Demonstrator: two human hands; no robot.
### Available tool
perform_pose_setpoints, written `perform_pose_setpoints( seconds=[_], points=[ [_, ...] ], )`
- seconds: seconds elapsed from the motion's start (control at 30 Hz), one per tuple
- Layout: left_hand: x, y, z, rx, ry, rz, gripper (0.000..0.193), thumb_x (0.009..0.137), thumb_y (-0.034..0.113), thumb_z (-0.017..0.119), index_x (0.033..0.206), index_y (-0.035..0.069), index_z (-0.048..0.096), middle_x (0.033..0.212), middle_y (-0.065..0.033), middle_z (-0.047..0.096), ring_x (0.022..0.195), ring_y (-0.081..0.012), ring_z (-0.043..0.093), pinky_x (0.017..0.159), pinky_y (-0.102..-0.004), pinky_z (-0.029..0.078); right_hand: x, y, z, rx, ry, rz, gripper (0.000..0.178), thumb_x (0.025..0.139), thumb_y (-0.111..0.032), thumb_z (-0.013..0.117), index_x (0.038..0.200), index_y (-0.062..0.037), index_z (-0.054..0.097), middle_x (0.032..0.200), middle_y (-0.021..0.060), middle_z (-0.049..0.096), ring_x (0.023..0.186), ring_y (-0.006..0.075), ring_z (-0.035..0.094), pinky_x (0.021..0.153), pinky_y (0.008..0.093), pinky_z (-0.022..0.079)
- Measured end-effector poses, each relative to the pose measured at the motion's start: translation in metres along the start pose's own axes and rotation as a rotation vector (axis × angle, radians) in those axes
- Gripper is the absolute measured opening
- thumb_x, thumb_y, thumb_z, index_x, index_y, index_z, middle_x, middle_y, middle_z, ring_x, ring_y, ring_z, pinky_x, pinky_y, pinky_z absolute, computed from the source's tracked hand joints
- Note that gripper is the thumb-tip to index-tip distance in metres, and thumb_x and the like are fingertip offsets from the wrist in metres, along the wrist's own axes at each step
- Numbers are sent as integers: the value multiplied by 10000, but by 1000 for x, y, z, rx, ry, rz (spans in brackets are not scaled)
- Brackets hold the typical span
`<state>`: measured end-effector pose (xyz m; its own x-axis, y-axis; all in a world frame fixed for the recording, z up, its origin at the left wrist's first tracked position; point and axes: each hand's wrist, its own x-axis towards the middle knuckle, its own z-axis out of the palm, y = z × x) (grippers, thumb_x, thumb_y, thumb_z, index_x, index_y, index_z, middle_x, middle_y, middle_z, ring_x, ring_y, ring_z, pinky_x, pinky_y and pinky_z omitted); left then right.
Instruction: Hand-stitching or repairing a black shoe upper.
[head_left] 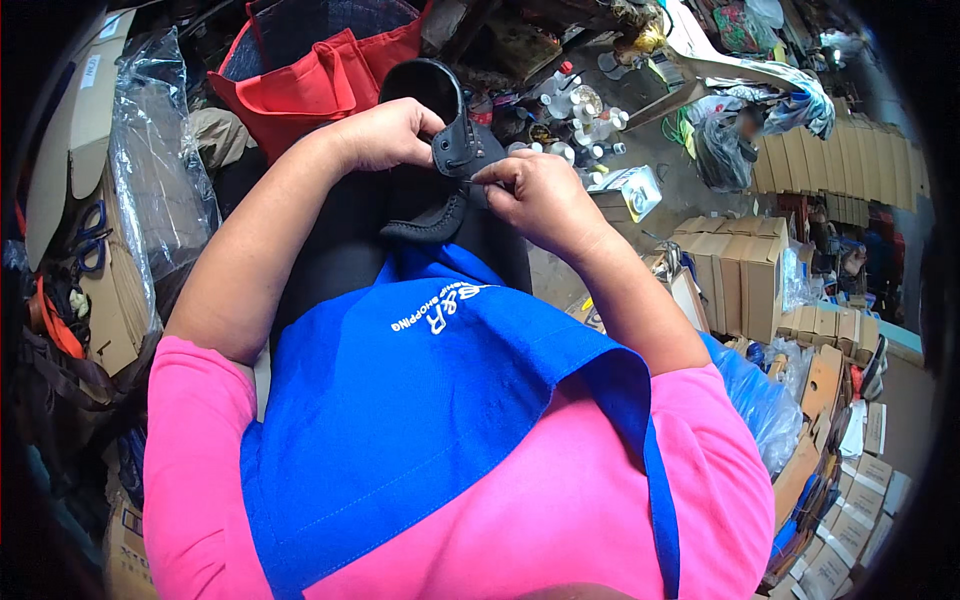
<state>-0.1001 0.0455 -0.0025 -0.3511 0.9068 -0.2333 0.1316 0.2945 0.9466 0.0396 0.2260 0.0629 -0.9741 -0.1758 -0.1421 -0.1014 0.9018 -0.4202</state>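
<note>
A black leather shoe upper [424,82] with eyelets and stitching along its edge rests over my dark-clothed lap. My left hand [385,137] is closed on its eyelet flap, thumb and fingers pinching the edge. Just right of the flap, my right hand [545,200] is closed, fingertips pressed together at a thin dark thing too small to name. Below both hands lies a curved black leather part [430,222] with edge stitching; whether it joins the upper is hard to see. A blue apron [400,400] covers my front.
Ahead stands a red bag [310,85]. To the left are a clear plastic bag [160,180] and blue-handled scissors [92,238]. Several small bottles [590,115] stand beyond my right hand. Cardboard boxes [740,265] are stacked at the right, with blue plastic [750,400] nearer.
</note>
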Motion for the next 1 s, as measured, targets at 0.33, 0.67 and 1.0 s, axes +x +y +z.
perform_pose_setpoints(
  seconds=[0.33, 0.67, 1.0],
  points=[
    [2, 0, -2, 7, -41, 32, 235, 777, 160, 723, 926, -18, 686, 821, -13, 633, 816, -106, 563, 785, -279, 444, -1, -3, 14, -11, 62, 17, 168, 796, -136, 676, 952, -89, 714, 803, 127, 635, 769, 278, 650, 714, 361, 516],
    [7, -9, -4, 12, -76, 67, 242, 769, 146, 734, 961, 3, 700, 885, -38, 654, 886, -129, 583, 855, -283, 440, 12, 47, 17, 548, -115, -22, 181, 844, -57, 655, 1006, -102, 721, 879, 13, 591, 842, 131, 581, 781, 264, 463],
    [-8, -9, 13, 351, 458, 316, 314, 731, 105, 723, 1006, 34, 588, 985, -70, 564, 903, -132, 543, 803, -301, 447, 8, 19, 29, 374, 105, -37, 138, 755, -110, 740, 882, -79, 696, 795, 73, 575, 739, 174, 616, 688, 299, 498]
  ],
)
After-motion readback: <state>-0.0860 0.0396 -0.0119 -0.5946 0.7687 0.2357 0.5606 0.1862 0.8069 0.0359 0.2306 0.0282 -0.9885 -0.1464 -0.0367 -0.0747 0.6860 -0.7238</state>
